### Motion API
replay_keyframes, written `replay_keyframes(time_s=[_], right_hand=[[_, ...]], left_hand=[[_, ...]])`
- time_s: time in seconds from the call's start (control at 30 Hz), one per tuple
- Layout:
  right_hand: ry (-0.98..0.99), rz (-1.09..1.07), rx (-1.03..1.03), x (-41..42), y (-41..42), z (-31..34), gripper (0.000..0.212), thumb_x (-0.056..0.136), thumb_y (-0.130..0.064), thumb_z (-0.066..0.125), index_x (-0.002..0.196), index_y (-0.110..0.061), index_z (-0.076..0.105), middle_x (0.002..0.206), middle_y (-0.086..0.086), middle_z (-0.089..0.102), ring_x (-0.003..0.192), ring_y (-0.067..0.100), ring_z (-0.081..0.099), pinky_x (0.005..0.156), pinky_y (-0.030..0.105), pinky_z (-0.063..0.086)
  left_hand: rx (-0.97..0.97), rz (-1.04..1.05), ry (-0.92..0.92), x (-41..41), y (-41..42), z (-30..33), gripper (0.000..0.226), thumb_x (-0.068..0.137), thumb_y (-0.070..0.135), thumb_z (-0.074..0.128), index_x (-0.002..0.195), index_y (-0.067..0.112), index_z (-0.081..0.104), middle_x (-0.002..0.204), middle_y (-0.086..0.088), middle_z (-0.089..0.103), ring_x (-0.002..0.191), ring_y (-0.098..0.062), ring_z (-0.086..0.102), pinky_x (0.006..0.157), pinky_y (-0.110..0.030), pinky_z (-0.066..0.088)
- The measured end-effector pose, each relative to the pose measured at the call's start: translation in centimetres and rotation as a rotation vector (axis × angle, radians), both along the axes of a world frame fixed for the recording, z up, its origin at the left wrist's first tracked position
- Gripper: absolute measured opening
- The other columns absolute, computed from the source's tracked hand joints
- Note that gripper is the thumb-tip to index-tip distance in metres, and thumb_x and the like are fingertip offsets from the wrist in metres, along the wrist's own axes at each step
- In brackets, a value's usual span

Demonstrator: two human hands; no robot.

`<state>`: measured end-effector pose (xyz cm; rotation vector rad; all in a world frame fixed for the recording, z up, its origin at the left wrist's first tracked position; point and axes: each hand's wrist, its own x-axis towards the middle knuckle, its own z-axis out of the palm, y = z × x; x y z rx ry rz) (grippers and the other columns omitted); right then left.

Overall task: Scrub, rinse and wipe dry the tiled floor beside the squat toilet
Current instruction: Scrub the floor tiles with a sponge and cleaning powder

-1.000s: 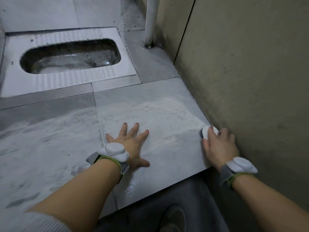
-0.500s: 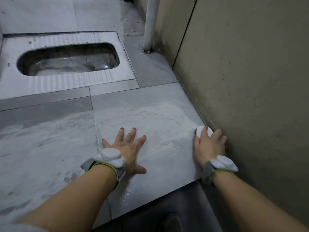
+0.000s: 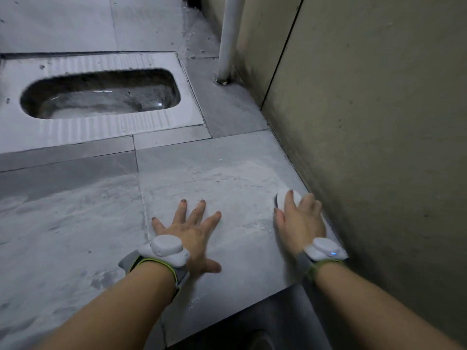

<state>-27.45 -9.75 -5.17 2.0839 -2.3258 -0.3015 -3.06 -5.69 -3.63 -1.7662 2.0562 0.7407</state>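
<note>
The grey tiled floor (image 3: 227,168) beside the white squat toilet (image 3: 101,97) is streaked with pale, soapy smears. My left hand (image 3: 189,231) lies flat on the tile with fingers spread. My right hand (image 3: 299,221) grips a white scrubber (image 3: 284,198) from above and presses it on the tile close to the wall base. Most of the scrubber is hidden under my fingers.
A beige wall (image 3: 366,122) runs along the right side, close to my right hand. A white pipe (image 3: 228,39) stands upright at the wall beyond the toilet. A dark step (image 3: 278,322) drops below the tile's near edge.
My right hand has slid the scrubber a little along the wall base. The view has tilted upward, showing more of the toilet and pipe. My left hand stays flat on the tile.
</note>
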Motion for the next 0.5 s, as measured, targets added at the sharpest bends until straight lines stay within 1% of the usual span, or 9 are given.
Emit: replay_keyframes(time_s=[0.07,0.13,0.17,0.2,0.27,0.3,0.33,0.4,0.5], right_hand=[[0.083,0.126,0.036,-3.8,1.3,1.1,0.054,0.096,-0.046,0.043,0.14,-0.015,0.039,0.119,0.019,0.044,0.1,0.036,0.046,0.078,0.042,0.046],[0.121,0.163,-0.025,-6.3,2.9,1.2,0.051,0.092,-0.041,0.051,0.131,-0.009,0.051,0.107,0.02,0.051,0.089,0.037,0.052,0.071,0.044,0.049],[0.093,0.171,-0.066,-6.9,3.6,0.7,0.049,0.091,-0.036,0.051,0.129,-0.005,0.055,0.108,0.022,0.053,0.09,0.04,0.055,0.074,0.046,0.051],[0.036,0.214,-0.108,-6.9,3.7,-0.1,0.049,0.092,-0.033,0.047,0.128,0.0,0.056,0.115,0.024,0.054,0.098,0.042,0.056,0.083,0.048,0.051],[-0.1,0.34,-0.13,-6.6,3.8,-1.0,0.053,0.095,-0.029,0.037,0.132,0.005,0.052,0.135,0.023,0.05,0.123,0.038,0.049,0.108,0.044,0.037],[-0.146,0.39,-0.129,-6.7,3.8,-1.1,0.054,0.097,-0.029,0.036,0.136,0.006,0.048,0.143,0.021,0.046,0.132,0.034,0.043,0.115,0.039,0.029],[-0.167,0.428,-0.124,-7.0,3.8,-1.0,0.054,0.098,-0.028,0.036,0.139,0.006,0.046,0.148,0.02,0.043,0.136,0.03,0.04,0.117,0.035,0.024],[-0.172,0.441,-0.142,-7.9,3.0,-0.9,0.054,0.099,-0.028,0.035,0.138,0.007,0.046,0.148,0.022,0.043,0.136,0.032,0.043,0.118,0.03,0.021],[-0.164,0.329,-0.141,-6.2,-1.6,-1.6,0.055,0.099,-0.028,0.029,0.136,0.009,0.048,0.142,0.026,0.048,0.13,0.038,0.049,0.115,0.034,0.026]], left_hand=[[0.005,0.0,0.003,0.2,-0.2,-0.1,0.114,0.063,0.081,0.062,0.147,0.05,-0.01,0.16,0.011,-0.022,0.148,-0.03,-0.021,0.107,-0.077,0.008],[0.009,0.003,-0.005,0.2,-0.3,-0.1,0.115,0.063,0.081,0.062,0.147,0.051,-0.01,0.16,0.011,-0.023,0.148,-0.029,-0.021,0.107,-0.077,0.008],[0.012,0.005,-0.009,0.1,-0.2,-0.2,0.115,0.063,0.081,0.062,0.147,0.051,-0.01,0.16,0.011,-0.023,0.148,-0.029,-0.021,0.106,-0.077,0.008],[0.009,0.001,-0.017,0.1,-0.3,-0.2,0.115,0.063,0.082,0.061,0.147,0.05,-0.011,0.16,0.011,-0.023,0.147,-0.029,-0.022,0.106,-0.076,0.008],[0.011,0.001,-0.019,0.0,-0.2,-0.3,0.114,0.064,0.082,0.06,0.147,0.05,-0.012,0.16,0.011,-0.025,0.147,-0.029,-0.023,0.107,-0.076,0.008],[0.012,-0.003,-0.016,0.0,-0.2,-0.4,0.114,0.064,0.082,0.06,0.146,0.05,-0.013,0.159,0.011,-0.025,0.147,-0.029,-0.024,0.107,-0.076,0.008],[0.013,-0.005,-0.016,0.2,-0.1,-0.2,0.114,0.065,0.083,0.059,0.146,0.05,-0.014,0.159,0.011,-0.026,0.147,-0.029,-0.024,0.108,-0.076,0.008],[0.014,-0.014,-0.011,0.2,-0.1,-0.3,0.115,0.065,0.083,0.059,0.146,0.05,-0.015,0.159,0.011,-0.027,0.146,-0.029,-0.025,0.108,-0.075,0.007],[0.026,-0.014,-0.012,0.2,-0.1,-0.3,0.115,0.065,0.083,0.059,0.145,0.05,-0.017,0.158,0.011,-0.029,0.146,-0.028,-0.026,0.109,-0.075,0.006]])
